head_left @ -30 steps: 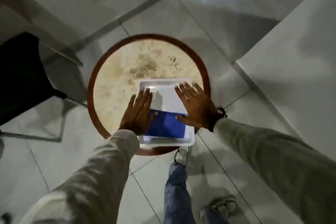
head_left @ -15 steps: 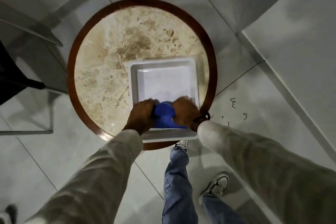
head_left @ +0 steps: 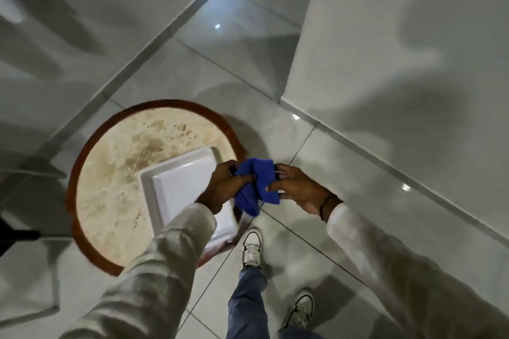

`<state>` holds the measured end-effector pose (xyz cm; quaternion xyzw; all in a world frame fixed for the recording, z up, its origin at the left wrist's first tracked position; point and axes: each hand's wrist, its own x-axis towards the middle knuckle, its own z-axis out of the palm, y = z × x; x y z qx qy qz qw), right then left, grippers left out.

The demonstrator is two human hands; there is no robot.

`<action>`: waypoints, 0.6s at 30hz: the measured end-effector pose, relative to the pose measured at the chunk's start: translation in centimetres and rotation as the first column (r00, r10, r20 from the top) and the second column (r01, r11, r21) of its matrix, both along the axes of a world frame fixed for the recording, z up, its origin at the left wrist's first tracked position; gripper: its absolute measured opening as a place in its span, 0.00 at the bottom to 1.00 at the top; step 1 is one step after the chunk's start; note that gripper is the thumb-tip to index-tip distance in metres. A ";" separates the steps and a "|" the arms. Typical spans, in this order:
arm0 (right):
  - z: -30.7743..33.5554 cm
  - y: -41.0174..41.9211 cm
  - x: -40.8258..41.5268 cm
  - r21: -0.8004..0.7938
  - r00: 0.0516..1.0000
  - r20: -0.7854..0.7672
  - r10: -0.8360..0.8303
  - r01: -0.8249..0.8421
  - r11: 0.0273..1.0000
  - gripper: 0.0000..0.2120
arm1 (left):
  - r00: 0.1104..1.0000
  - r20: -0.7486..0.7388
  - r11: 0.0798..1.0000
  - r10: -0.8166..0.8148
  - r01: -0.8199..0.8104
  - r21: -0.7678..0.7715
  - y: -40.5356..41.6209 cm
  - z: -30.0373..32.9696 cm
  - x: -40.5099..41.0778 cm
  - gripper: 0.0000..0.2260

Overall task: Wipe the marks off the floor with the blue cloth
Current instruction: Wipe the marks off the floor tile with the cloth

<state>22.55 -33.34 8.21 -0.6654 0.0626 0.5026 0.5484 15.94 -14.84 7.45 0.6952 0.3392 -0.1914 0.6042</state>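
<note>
Open floor beside table

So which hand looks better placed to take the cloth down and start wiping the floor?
Probably the right hand. Both hands grip the blue cloth, but the right one hangs over bare floor tile, while the left hand is above the white tray on the round table.

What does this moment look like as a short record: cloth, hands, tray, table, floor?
cloth: blue cloth, bunched, held in the air between both hands
left hand: gripping the cloth's left side
right hand: gripping the cloth's right side
tray: white, square, nothing seen in it, on the table
table: round, marbled top, brown rim
floor: glossy pale tiles; no marks visible in this view
wiping: not yet begun
</note>
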 end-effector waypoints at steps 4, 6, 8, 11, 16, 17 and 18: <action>-0.8 -9.3 -0.8 0.048 0.999 -0.021 -0.035 0.036 0.998 0.30 | 0.991 -0.051 0.978 0.121 -0.128 -0.166 -10.5 -0.9 2.0 0.09; -2.4 -13.1 -1.6 0.006 0.996 0.018 -0.087 0.087 0.996 0.29 | 0.988 -0.108 0.958 0.110 -0.134 -0.253 -14.4 -2.5 2.2 0.15; -5.6 -16.8 -2.5 -0.034 0.984 0.032 -0.177 0.179 0.983 0.27 | 0.989 -0.130 0.962 0.063 -0.095 -0.258 -17.7 -5.5 2.3 0.17; -12.5 -21.0 -3.3 -0.165 0.939 0.064 -0.338 0.344 0.924 0.26 | 0.991 -0.122 0.991 -0.063 0.048 -0.124 -21.2 -12.1 2.2 0.14; -28.6 -24.8 -3.6 -0.335 0.867 0.148 -0.477 0.497 0.800 0.20 | 0.795 -0.172 0.573 -0.581 0.550 0.608 -22.2 -29.5 -1.4 0.24; -32.6 -25.1 -3.5 -0.354 0.871 0.192 -0.453 0.492 0.795 0.17 | 0.756 -0.229 0.472 -0.614 0.584 0.660 -21.9 -33.9 -2.3 0.27; -36.3 -25.3 -3.4 -0.373 0.877 0.251 -0.410 0.479 0.795 0.13 | 0.732 -0.282 0.408 -0.620 0.608 0.681 -21.6 -38.0 -2.9 0.28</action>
